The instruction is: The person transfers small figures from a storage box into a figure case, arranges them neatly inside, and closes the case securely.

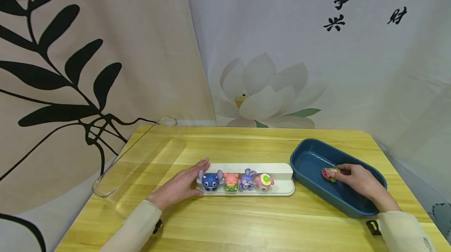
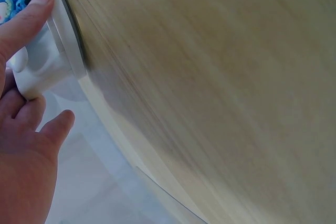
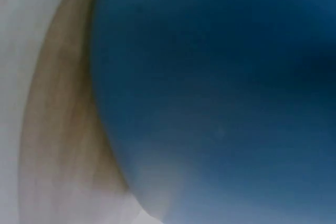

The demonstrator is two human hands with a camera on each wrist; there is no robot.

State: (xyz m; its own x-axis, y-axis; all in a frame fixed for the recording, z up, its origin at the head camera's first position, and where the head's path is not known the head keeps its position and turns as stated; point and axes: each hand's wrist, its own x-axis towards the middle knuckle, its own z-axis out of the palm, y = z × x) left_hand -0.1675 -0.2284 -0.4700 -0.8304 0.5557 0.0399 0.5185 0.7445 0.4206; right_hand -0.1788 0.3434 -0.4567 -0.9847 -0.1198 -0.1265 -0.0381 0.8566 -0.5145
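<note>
My left hand (image 1: 184,183) holds the left end of a white stepped display base (image 1: 282,190), thumb at its front edge and fingers round the end. In the left wrist view the thumb presses the rim of the base (image 2: 65,35). Four toy figures stand in a row on it: a dark blue one (image 1: 210,181), an orange-pink one (image 1: 231,182), a purple long-eared one (image 1: 247,180) and a pink one (image 1: 264,182) with a green-and-yellow top. Over the blue tray (image 1: 310,154) my right hand (image 1: 360,181) pinches a small red-and-yellow toy figure (image 1: 329,174), partly covered by fingers.
A clear plastic cover (image 1: 141,165) lies at the table's left edge, its outline hard to see. The wooden table (image 1: 246,220) extends in front of the base. Printed curtains hang behind. In the right wrist view the blue tray's wall (image 3: 210,103) fills most of the picture.
</note>
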